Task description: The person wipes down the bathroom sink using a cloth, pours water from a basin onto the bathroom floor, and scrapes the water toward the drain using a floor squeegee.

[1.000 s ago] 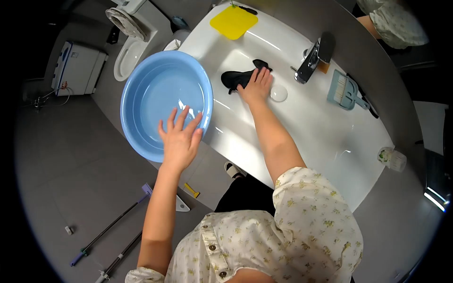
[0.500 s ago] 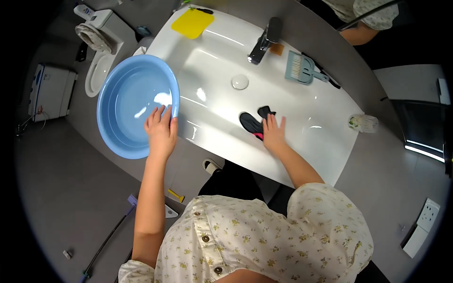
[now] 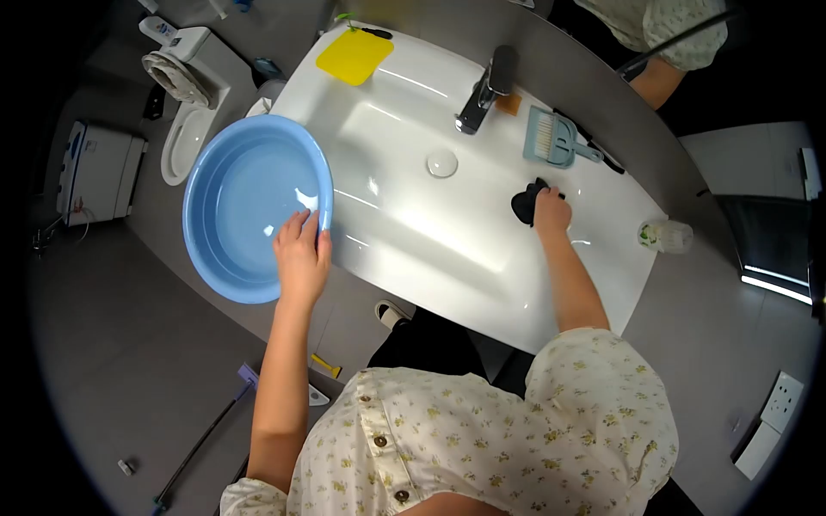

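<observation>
A light blue basin point(image 3: 202, 249) rests at the left end of the white sink point(image 3: 413, 249), partly over its edge. My left hand point(image 3: 303, 254) lies at the basin's right rim, fingers apart over its inner side. On the right part of the sink, my right hand point(image 3: 552, 211) is closed on a bunched black cloth point(image 3: 525, 204). Some of the cloth sticks out to the left of the fingers; the rest is hidden under them. The round white drain cover point(image 3: 442, 162) is left of the cloth.
Behind the sink stand a faucet point(image 3: 487, 90), a grey-blue dustpan with a brush point(image 3: 555, 139) and a clear jar point(image 3: 665, 236). A yellow mat point(image 3: 354, 56) lies on the far left corner. A toilet point(image 3: 194, 129) is further left, and a mop point(image 3: 206, 430) lies on the floor.
My right hand has gone from the left of the basin area to the sink's right side with the black cloth, its fingers now closed. The left hand has stayed by the blue basin.
</observation>
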Demonstrator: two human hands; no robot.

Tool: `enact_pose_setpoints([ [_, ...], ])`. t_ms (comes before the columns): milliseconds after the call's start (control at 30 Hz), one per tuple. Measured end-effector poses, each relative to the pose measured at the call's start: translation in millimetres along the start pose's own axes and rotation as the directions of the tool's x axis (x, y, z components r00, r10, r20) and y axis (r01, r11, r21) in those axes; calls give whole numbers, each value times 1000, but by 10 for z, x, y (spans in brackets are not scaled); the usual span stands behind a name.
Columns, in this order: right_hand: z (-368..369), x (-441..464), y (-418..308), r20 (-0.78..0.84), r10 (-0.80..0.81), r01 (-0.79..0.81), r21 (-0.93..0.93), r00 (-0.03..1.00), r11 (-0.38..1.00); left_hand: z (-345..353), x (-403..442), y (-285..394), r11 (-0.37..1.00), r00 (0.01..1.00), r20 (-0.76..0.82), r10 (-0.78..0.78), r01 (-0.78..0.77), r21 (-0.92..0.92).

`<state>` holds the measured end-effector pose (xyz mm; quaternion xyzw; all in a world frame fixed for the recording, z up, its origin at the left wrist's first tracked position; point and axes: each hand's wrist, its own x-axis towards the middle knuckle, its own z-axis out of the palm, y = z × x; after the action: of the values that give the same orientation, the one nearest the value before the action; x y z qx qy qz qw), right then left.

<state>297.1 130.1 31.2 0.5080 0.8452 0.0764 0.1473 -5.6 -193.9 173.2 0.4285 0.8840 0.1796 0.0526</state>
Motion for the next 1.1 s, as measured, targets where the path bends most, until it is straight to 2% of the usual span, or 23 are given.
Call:
enact_pose_setpoints([
  [33,144,36,-86,-44,-14,15,44,999,999,-1,19,3,1000,1000,-9,-6,6,5],
  [100,348,97,-350,15,101,-102,227,995,968,-25,4,2,1000,1000,1,7,-7,0],
  [133,346,92,-525,16,91,-92,234,996,968,-30,9,-1,1000,1000,-1,-1,1,9],
  [200,315,31,-884,42,220,-210,519,974,828,-29,17,17,1000,1000,-5,0,0,-27],
  [233,333,59,-1076,25,158,-145,558,987,817,-28,25,32,1000,1000,-6,-2,2,-25],
  [300,279,212,-1433,8,273,-223,602,962,767,-57,36,39,1000,1000,0,-1,1,-28],
  [367,193,487,-1670,45,299,-218,787,953,577,-81,55,40,1000,1000,-1,4,-4,-20],
  [400,44,565,-1754,-27,216,-103,818,976,566,-92,51,39,1000,1000,5,12,-12,-18],
  [433,-21,672,-1917,-246,247,82,844,937,531,-85,57,40,1000,1000,-4,9,-9,-11],
  [467,-103,806,-2082,-208,232,77,877,950,474,-78,55,42,999,1000,2,0,0,-33],
  [500,-437,798,-2172,-296,158,221,901,942,374,-78,55,48,998,1000,7,-7,8,-55],
  [533,-463,898,-2367,-453,166,360,843,876,399,-96,61,70,998,1000,11,-14,15,-54],
  [567,-601,949,-2570,-299,113,302,953,947,-11,-101,62,75,999,1000,3,-17,17,-49],
  [633,-799,1021,-2869,-383,71,381,924,921,40,-103,68,61,999,1000,15,-12,12,-33],
  [700,-953,1046,-3082,-453,-99,462,881,886,100,-82,71,31,1000,1000,11,-7,8,-20],
  [800,-959,1073,-3127,-495,-234,538,821,837,190,-58,47,36,998,999,28,-17,18,-52],
  [833,-905,1062,-3047,-487,-233,531,824,842,198,-67,54,36,998,999,30,-22,24,-57],
  [900,-805,1032,-2779,-554,-205,589,733,807,340,-75,62,38,998,999,30,-27,29,-64],
  [933,-780,933,-2595,-579,-131,583,729,805,360,-79,59,44,998,999,27,-25,27,-61],
  [1000,-727,726,-2160,-519,2,483,796,854,366,-76,57,54,998,1000,19,-24,26,-66],
  [1033,-590,677,-1988,-552,56,467,752,832,466,-70,64,59,998,1000,12,-26,27,-65],
  [1067,-423,630,-1809,-459,38,392,796,888,462,-69,57,64,998,1000,8,-28,28,-63],
  [1100,-439,526,-1649,-557,91,433,728,825,532,-69,49,64,998,1000,10,-24,24,-66],
])
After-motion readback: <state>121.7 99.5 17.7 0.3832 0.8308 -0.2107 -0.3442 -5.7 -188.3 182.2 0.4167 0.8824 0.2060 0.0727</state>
